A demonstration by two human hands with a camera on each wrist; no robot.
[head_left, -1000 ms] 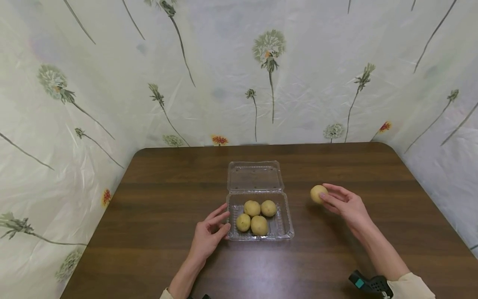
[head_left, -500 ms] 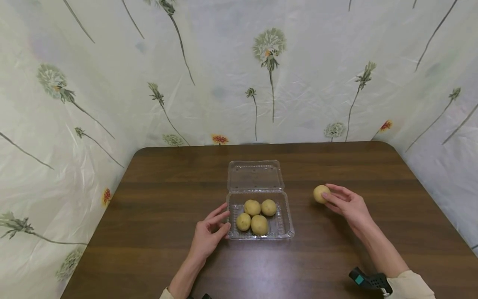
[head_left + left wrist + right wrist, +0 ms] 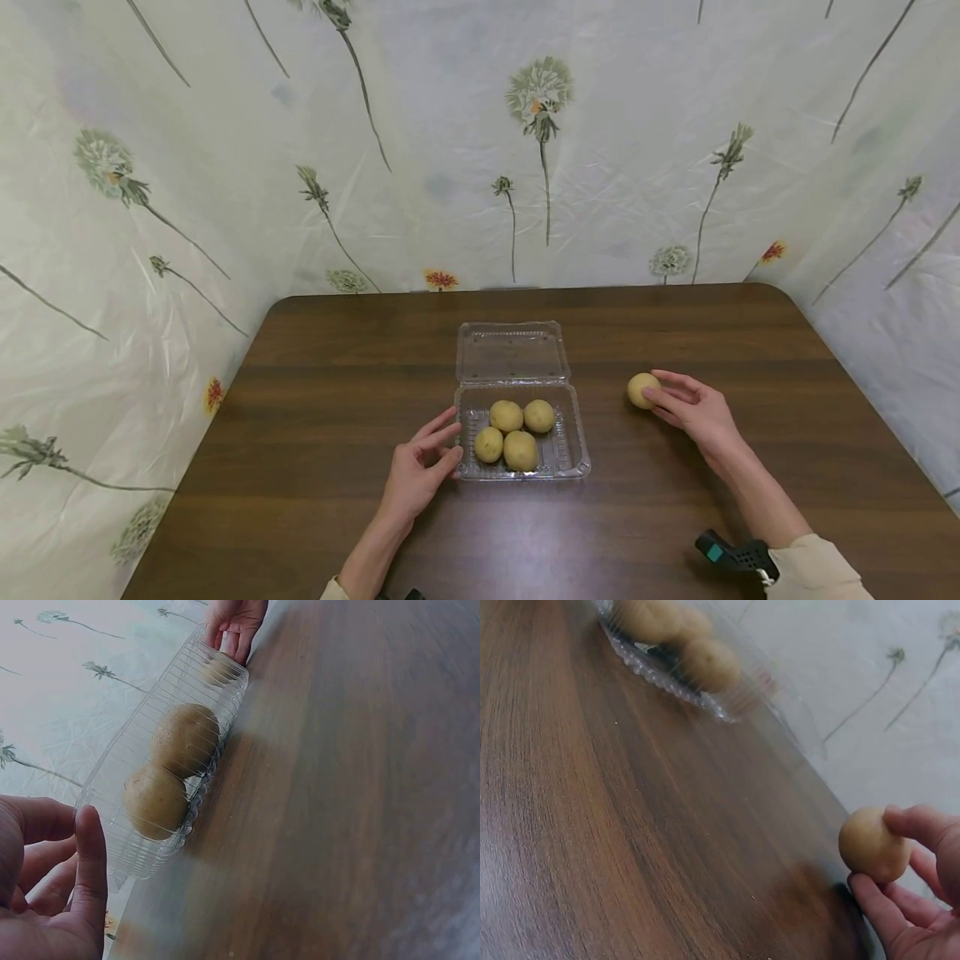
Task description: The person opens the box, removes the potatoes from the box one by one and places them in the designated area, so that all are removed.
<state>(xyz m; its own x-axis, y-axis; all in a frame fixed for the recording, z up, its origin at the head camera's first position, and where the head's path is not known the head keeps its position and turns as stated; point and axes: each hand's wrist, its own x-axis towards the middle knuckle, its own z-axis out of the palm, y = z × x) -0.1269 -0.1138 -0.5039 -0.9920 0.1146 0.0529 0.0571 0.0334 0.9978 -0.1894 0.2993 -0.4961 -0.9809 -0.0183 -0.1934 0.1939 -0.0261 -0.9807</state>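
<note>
A clear plastic clamshell container (image 3: 566,458) lies with its lid (image 3: 512,353) folded back, and several round potatoes (image 3: 521,451) sit inside, bunched toward its left. Beside its left wall is my left hand (image 3: 418,477), the fingers and thumb extended and spread along the rim. In the left wrist view, the left fingertips (image 3: 86,821) meet at the container's edge. Off to the right, my right hand (image 3: 697,414) pinches a single potato (image 3: 642,391) between thumb and fingers. That potato (image 3: 871,844) is close over the table in the right wrist view.
Everything is on a dark brown wooden table (image 3: 360,350) with rounded far corners. Behind and beside it hangs a pale plastic sheet (image 3: 622,100) printed with dandelions. A black strap device (image 3: 735,556) is on my right wrist.
My right hand, with the potato, has shifted slightly to the right and then a little back left. The left hand, the container and the potatoes in it have stayed put.
</note>
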